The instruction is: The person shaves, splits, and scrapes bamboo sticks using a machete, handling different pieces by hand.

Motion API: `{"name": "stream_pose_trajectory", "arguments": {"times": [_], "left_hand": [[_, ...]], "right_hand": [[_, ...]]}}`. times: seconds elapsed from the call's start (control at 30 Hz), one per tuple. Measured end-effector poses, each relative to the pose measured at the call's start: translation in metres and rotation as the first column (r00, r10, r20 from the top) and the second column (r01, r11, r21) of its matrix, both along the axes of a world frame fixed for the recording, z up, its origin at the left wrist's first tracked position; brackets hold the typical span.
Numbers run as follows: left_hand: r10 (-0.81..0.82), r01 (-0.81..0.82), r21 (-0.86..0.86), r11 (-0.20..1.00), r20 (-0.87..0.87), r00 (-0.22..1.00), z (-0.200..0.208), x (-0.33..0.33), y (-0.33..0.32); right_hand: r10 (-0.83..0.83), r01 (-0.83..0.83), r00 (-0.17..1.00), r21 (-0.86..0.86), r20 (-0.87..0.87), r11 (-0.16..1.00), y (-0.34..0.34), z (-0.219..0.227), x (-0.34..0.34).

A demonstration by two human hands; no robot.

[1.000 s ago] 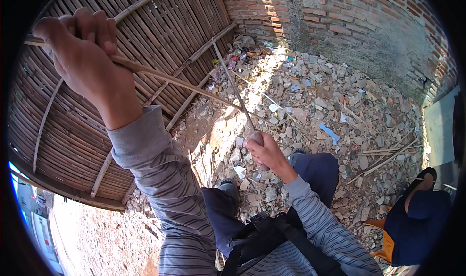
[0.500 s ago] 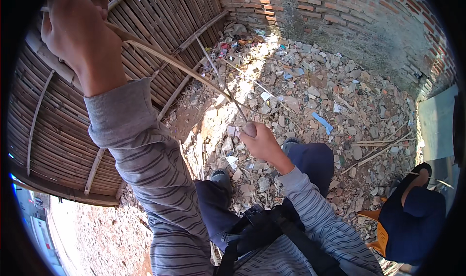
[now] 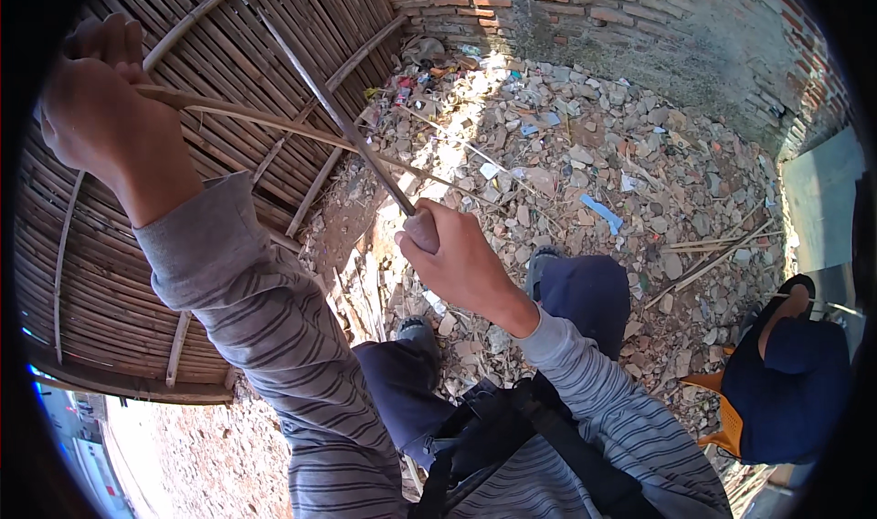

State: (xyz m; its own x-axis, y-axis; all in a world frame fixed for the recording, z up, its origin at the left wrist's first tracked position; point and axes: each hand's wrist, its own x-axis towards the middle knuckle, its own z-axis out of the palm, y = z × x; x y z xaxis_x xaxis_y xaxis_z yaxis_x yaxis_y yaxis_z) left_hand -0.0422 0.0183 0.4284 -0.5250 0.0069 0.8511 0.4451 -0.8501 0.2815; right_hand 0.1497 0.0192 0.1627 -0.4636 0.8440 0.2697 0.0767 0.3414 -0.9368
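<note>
My left hand (image 3: 114, 121), raised at the upper left, is closed around one end of a pale bamboo strip (image 3: 242, 110). The strip slopes down to the right and thins towards its far end over the rubble. In my right hand (image 3: 466, 259), lower and near the middle, is the rounded handle of a long machete (image 3: 315, 80). Its narrow blade points up and to the left. Blade and strip cross in the picture; I cannot tell whether they touch.
A slatted bamboo panel (image 3: 119, 272) stands on the left, and a brick wall (image 3: 630, 16) at the back. Stones and litter cover the ground (image 3: 585, 153) around my feet. At right, a person in dark trousers (image 3: 795, 409) sits on an orange chair (image 3: 729, 428). Several sticks (image 3: 717, 263) lie nearby.
The machete has swung up and left, its blade now plainly visible across the strip. My right hand has shifted left and slightly up; my left hand moved lower and left with the strip.
</note>
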Motion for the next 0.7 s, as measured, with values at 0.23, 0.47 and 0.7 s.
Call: {"name": "stream_pose_trajectory", "arguments": {"times": [0.23,0.47,0.7], "left_hand": [[0.059,-0.065,-0.081,0.995,-0.081,0.995,0.008,0.02,-0.005],[-0.006,0.006,-0.025,1.0,-0.006,1.0,-0.001,0.035,-0.011],[0.046,-0.047,-0.02,0.999,-0.079,0.996,0.005,0.025,-0.027]], "right_hand": [[-0.088,0.216,0.909,-0.279,0.408,0.936,0.054,-0.205,0.027],[-0.145,0.23,0.969,-0.528,0.198,0.818,0.023,-0.221,0.018],[0.018,-0.018,0.999,-0.013,-0.03,1.0,-0.006,-0.005,-0.015]]}}
